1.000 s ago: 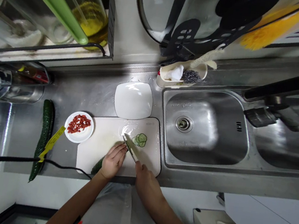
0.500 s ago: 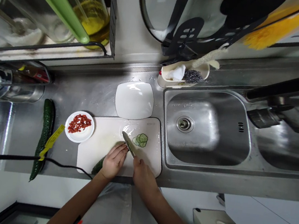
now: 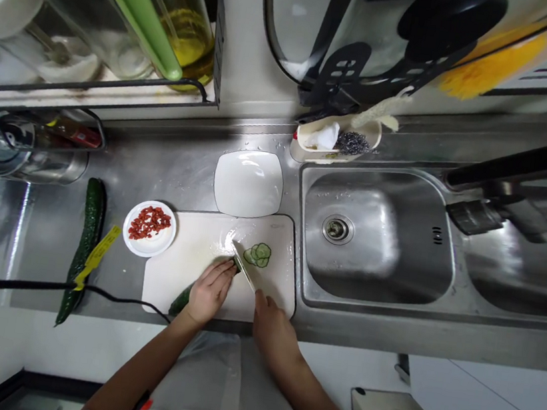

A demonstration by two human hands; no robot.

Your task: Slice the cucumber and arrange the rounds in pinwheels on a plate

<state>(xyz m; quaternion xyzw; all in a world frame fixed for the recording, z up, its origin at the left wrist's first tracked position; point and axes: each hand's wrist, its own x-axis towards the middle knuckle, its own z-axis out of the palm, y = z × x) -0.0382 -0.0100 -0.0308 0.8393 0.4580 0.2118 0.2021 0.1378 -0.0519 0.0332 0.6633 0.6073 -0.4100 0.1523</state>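
On the white cutting board (image 3: 174,232), my left hand (image 3: 208,292) holds a dark green cucumber (image 3: 181,300) down, its fingers over the cut end. My right hand (image 3: 273,326) is closed round the handle of a knife (image 3: 244,265). The blade points up and left, right beside the cucumber's end. Several thin cucumber slices (image 3: 257,255) lie overlapping to the right of the blade. Behind the board sits a white square plate (image 3: 249,183) with nothing on it. A round white dish (image 3: 148,247) of red berries (image 3: 149,222) touches the board's left corner.
A whole cucumber (image 3: 90,228) with a yellow tag (image 3: 98,256) lies at the left. A black cable (image 3: 124,303) crosses the counter's front edge. Right of the board is a steel sink (image 3: 374,238); behind it stands a holder (image 3: 298,146) with scrubbers. A shelf (image 3: 117,91) overhangs the back left.
The knife and my right hand have shifted slightly to the right, and the blade now stands a little apart from my left fingers. The cucumber's cut end shows more. The whole view has shifted slightly.
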